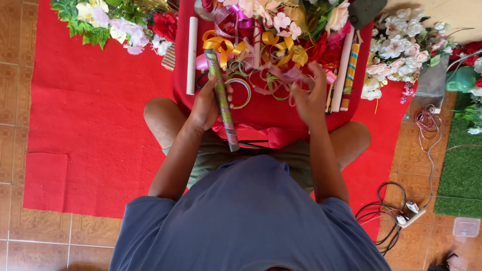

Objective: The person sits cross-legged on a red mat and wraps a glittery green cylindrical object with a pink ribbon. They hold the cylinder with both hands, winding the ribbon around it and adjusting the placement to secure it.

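Seated cross-legged on a red mat (pixel 85 130), a person grips a glittery wrapped roll (pixel 222 100) in the left hand (pixel 206 106), fingers closed around it, over a red-draped worktop (pixel 261 113). The right hand (pixel 310 95) (fingers spread, blurred) touches pink ribbon (pixel 286 76) among artificial flowers (pixel 281 20).

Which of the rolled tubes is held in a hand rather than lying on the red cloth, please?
The glittery green-and-pink roll, in the left hand; the white roll lies flat.
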